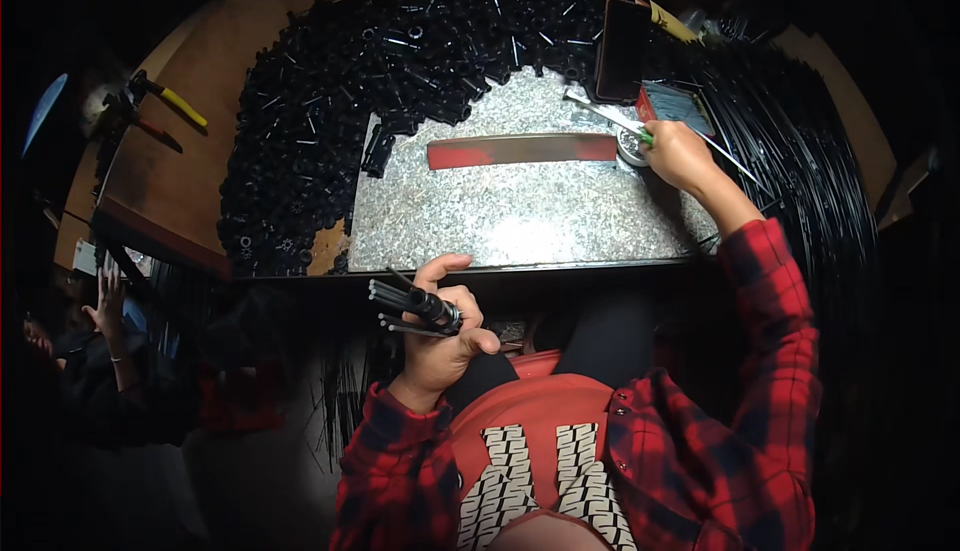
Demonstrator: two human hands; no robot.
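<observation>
- The left hand (440, 336) is curling around a black fitting (432, 308), held just off the near edge of the work surface; the index finger is standing loose.
- Several thin rods (393, 296) are sticking out leftward beside the fitting, their pale ends facing left.
- The right hand (680, 156) is clamping its fingers on the green handle of a slim tool (610, 116), which is pointing left and slightly away from the person.
- A small round tin (628, 149) is sitting right by that hand, partly under the tool.
- A long reddish strip (525, 152) is lying crosswise on the speckled slab (500, 236), left of the tin.
- A red box (645, 106) is standing beyond the right hand, next to an upright dark panel (616, 51).
- Black parts (300, 121) are heaping around the slab's left and far sides.
- Long black rods (815, 141) are spreading along the right.
- Yellow-handled pliers (178, 105) are resting at far left.
- A co-worker's hand (106, 309) is showing below them.
</observation>
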